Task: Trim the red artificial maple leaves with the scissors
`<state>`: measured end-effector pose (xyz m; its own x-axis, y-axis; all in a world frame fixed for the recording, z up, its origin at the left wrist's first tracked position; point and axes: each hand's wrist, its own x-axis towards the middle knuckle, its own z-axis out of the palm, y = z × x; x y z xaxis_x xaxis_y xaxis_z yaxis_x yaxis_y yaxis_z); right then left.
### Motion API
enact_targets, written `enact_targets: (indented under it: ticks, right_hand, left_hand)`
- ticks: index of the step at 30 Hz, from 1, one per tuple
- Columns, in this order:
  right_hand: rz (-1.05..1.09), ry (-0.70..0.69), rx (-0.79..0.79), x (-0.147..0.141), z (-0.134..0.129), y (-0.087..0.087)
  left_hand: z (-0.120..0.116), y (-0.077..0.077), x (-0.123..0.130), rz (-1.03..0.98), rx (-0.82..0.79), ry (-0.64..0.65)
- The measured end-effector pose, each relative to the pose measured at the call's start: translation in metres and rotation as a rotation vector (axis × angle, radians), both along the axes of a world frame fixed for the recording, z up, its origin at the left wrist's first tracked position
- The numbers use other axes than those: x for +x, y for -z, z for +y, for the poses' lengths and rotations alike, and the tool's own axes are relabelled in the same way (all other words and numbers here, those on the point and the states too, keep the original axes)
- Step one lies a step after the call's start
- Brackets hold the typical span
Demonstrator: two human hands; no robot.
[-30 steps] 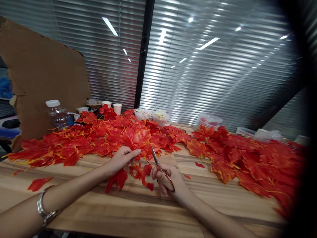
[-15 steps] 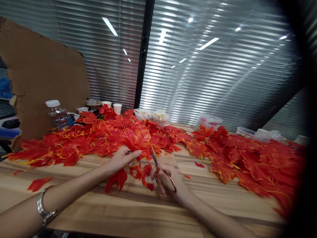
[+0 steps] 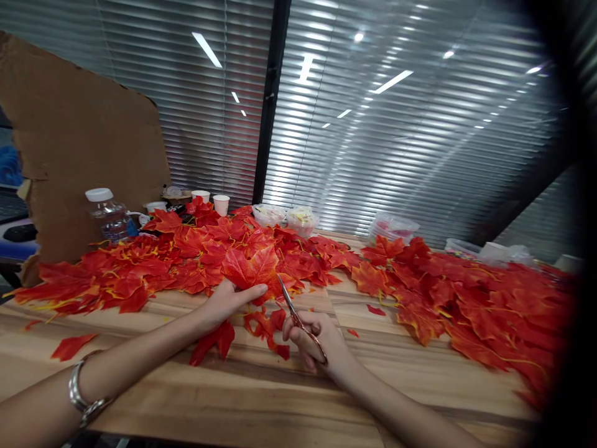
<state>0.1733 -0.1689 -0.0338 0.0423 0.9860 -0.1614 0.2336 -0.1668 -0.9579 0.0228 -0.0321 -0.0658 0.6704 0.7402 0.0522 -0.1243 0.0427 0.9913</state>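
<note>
Between its thumb and fingers my left hand pinches a red artificial maple leaf. My right hand grips a pair of scissors by copper-coloured handles. The scissor tips point up and left, close to the leaf's right edge; whether they touch it I cannot tell. Cut red leaf pieces lie on the table below the hands. Another red piece is just under my left wrist, partly hidden by the forearm.
Red leaves form a heap behind my hands and a second heap at right. A water bottle stands before a cardboard sheet. Paper cups and plastic tubs line the back of the wooden table.
My left hand has shifted the leaf slightly left and turned it. The scissors have moved a little left with my right hand, and their blades look closer together.
</note>
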Motion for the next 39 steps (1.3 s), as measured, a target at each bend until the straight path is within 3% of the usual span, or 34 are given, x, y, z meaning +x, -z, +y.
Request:
enact_targets:
  ticks: [3, 9, 14, 21, 30, 39]
  right_hand:
    - [0.015, -0.005, -0.028, -0.001, 0.000, -0.001]
    - [0.017, -0.002, -0.053, -0.002, -0.001, -0.004]
    - [0.024, -0.060, 0.000, -0.002, -0.001, -0.002]
    - [0.013, -0.022, -0.035, -0.002, 0.000, 0.000]
    - [-0.025, -0.009, -0.034, -0.001, 0.001, -0.002]
    - [-0.030, 0.002, -0.048, -0.002, 0.000, -0.002]
  left_hand:
    - [-0.001, -0.004, -0.001, 0.010, 0.045, -0.009]
    - [-0.006, -0.013, -0.003, 0.026, 0.039, 0.124]
    - [-0.004, -0.008, -0.003, 0.040, 0.078, 0.109]
    - [-0.004, -0.007, -0.002, 0.056, 0.077, 0.131]
    - [-0.008, -0.010, -0.001, 0.073, -0.023, 0.176]
    - [-0.012, -0.010, -0.006, 0.102, 0.053, 0.270]
